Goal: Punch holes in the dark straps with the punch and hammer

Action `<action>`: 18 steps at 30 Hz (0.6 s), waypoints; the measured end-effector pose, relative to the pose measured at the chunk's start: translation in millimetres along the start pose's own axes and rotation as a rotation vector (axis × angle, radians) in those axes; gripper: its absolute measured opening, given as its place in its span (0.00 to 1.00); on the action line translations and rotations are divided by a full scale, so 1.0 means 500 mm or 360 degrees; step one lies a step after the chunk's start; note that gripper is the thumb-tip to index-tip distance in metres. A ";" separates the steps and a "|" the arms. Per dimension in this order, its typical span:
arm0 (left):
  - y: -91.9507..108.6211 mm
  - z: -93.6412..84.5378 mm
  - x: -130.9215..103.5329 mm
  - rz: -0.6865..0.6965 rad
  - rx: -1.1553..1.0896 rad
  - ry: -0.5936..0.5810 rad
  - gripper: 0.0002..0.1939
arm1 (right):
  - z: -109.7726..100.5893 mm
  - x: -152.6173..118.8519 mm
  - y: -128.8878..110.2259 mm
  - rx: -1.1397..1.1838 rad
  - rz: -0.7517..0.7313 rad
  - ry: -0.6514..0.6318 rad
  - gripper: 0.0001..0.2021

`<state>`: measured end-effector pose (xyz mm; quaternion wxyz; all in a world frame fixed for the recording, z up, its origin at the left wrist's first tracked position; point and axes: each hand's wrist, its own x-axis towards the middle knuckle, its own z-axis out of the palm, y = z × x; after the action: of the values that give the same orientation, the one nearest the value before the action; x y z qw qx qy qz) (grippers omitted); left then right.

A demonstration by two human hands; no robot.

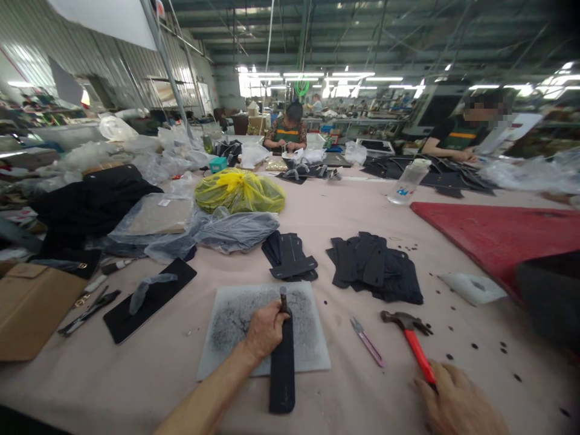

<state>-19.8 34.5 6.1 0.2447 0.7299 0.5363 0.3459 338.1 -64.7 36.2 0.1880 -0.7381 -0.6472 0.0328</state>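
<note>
My left hand (pixel 265 329) is closed around a short metal punch (pixel 284 296), which stands upright near the top end of a long dark fabric strip (pixel 281 374). The strip lies partly on a white board (pixel 217 356) covered in dark marks and overhangs its front edge. At the lower right, my right hand (pixel 462 402) has its fingers around the end of the red handle of a claw hammer (pixel 419 350). The hammer's head rests on the table. Between my hands lies a pair of thread snips (pixel 368 343) with a pink handle.
Beyond the board are two piles of dark cut pieces (pixel 290 257), (pixel 376 269). A yellow bag (pixel 240 190), a black panel (pixel 149 299) and a cardboard box (pixel 36 308) sit left. A red sheet (pixel 498 235) and a bottle (pixel 408 181) lie right. Two people work across the table.
</note>
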 end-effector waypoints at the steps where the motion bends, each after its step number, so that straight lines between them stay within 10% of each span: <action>1: -0.001 0.001 0.000 0.0000 0.0009 -0.0003 0.07 | 0.014 0.000 -0.031 -0.0002 -0.0081 0.0018 0.22; 9: 0.005 -0.003 0.007 -0.0060 -0.0057 0.0033 0.09 | 0.155 -0.060 -0.362 0.0481 -0.1130 -0.0894 0.43; 18: -0.015 -0.035 0.045 -0.0684 -0.1049 0.0417 0.12 | 0.178 -0.062 -0.349 0.0368 -0.1145 -0.0903 0.41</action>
<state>-33.8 57.9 17.1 0.4616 0.4336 0.5637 0.5302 142.4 -57.9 3.4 0.0840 -0.4030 -0.8798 0.2377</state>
